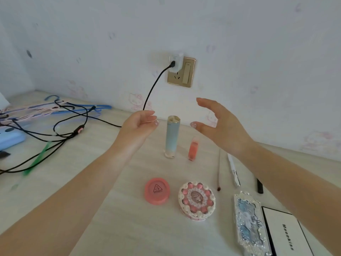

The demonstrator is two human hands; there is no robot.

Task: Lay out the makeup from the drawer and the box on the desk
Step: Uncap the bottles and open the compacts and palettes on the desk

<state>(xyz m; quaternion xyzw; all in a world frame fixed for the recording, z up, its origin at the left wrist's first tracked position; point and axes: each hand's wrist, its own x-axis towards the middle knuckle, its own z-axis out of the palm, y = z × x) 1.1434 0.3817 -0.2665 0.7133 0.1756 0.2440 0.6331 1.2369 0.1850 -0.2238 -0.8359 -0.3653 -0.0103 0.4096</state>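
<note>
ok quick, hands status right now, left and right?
Left hand: open, fingers loosely curled, holding nothing, beside the top of the blue tube.
Right hand: open, fingers spread, holding nothing.

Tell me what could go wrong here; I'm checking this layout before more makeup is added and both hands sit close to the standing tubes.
The tall blue tube stands upright on a narrow base between the left hand and right hand; a brush from either could topple it, perhaps onto the small orange tube beside it. The black cable hangs from the wall charger just behind the left hand and could snag as that hand moves.
</note>
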